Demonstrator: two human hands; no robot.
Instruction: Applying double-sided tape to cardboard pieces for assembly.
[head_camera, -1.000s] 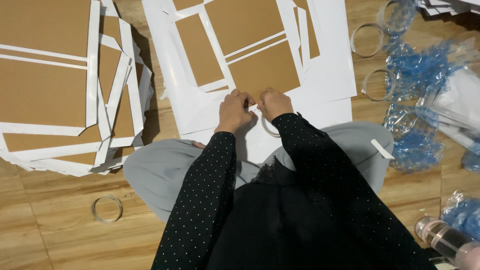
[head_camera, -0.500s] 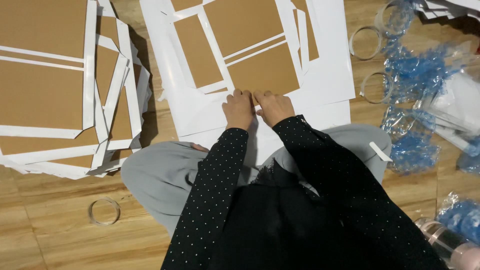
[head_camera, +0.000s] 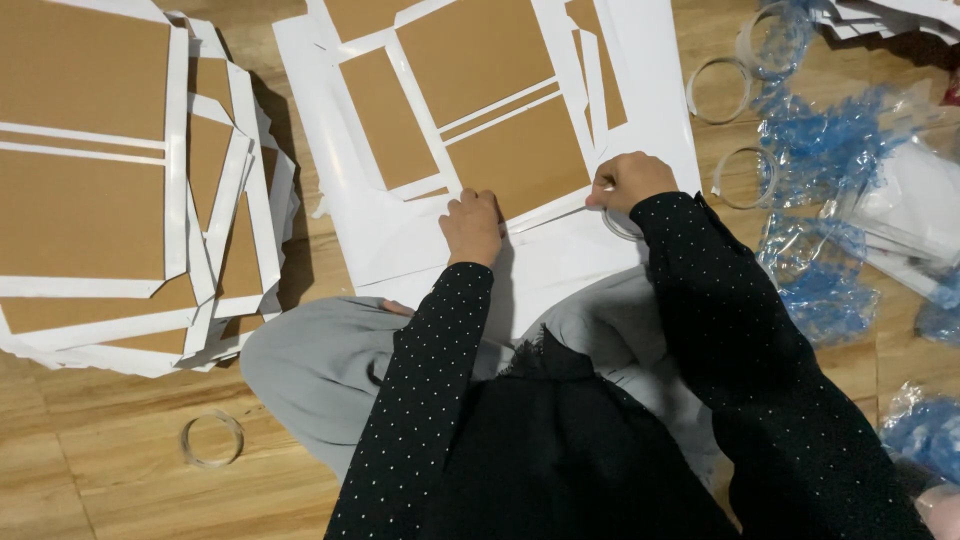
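Both hands rest on a flat brown cardboard panel edged with white strips (head_camera: 515, 165), lying on white sheets on the wooden floor (head_camera: 120, 500) in front of the seated person.

Left hand (head_camera: 473, 226) presses palm-down on the panel's near edge, fingers curled; whether it grips anything cannot be told. Right hand (head_camera: 630, 182) is closed in a loose fist at the panel's right corner, pinching something small and white, with a clear tape ring (head_camera: 620, 222) half hidden beneath the wrist. A stack of similar brown panels (head_camera: 90, 190) is cut off at left.

Home floor workspace: wood laminate floor (head_camera: 120, 490), cardboard stacks (head_camera: 90, 190).
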